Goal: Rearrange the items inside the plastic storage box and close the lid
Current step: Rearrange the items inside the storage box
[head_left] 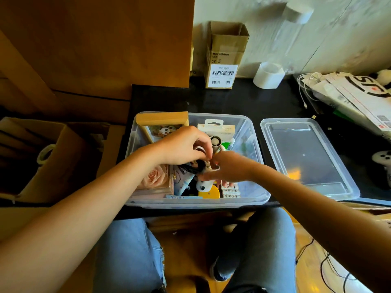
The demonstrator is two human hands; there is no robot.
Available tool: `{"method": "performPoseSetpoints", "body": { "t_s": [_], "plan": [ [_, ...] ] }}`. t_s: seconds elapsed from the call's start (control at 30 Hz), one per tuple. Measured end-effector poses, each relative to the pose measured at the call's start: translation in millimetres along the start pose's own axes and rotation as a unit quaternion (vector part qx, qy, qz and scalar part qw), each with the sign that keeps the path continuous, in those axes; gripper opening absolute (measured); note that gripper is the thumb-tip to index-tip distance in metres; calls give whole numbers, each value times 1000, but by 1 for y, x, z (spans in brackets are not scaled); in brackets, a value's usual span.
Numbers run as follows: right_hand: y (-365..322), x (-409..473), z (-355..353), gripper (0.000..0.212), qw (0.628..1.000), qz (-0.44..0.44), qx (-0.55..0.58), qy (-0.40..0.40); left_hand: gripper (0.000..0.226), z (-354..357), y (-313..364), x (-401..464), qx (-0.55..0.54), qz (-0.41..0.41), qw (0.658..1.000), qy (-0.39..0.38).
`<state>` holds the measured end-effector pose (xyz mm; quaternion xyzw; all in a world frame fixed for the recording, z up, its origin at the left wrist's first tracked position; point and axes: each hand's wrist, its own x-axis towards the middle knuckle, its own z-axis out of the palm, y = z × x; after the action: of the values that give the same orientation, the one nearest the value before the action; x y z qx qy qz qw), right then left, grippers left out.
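A black table (pixel 243 102) carries the clear storage box (pixel 257 187), its lid (pixel 309 157), a cardboard carton (pixel 226 58) and a tape roll (pixel 268 76).

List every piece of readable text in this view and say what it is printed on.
"Made in Vietnam": side of the tall open brown cardboard box by the wall.
White barcode label on that box: digits too small to read.
Flat white carton at right: large black letters, cut off, unreadable.
Packages inside the clear plastic storage box: print blurred.

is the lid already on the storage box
No, the clear lid lies flat on the black table to the right of the open storage box, while both hands reach inside the box.
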<state>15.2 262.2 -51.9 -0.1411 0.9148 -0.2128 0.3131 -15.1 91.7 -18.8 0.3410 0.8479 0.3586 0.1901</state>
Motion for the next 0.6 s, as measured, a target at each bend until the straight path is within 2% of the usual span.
{"method": "performPoseSetpoints", "body": {
  "t_s": [0.07,0.13,0.23,0.3,0.4,0.53,0.6],
  "plan": [
    [1,-3,-3,36,1000,2,-25,7,14,-5,0,-4,-12,-8,1000,11],
    [4,-7,-9,30,996,53,30,-59,30,-14,-2,-10,3,-31,999,-7],
    [7,-10,-14,41,978,136,44,-151,60,-28,-8,-24,100,-89,986,-95],
    [7,-9,-11,40,976,143,7,-166,72,-32,-10,-32,147,-114,973,-137],
    [4,-9,-10,43,979,132,-64,-143,80,-34,-13,-39,114,-136,975,-132],
    [4,-14,-15,47,971,105,-215,-9,98,-41,-16,-44,140,-210,953,-167],
    [2,-17,-19,45,966,99,-237,36,103,-48,-18,-48,166,-235,937,-200]
  ]
}}
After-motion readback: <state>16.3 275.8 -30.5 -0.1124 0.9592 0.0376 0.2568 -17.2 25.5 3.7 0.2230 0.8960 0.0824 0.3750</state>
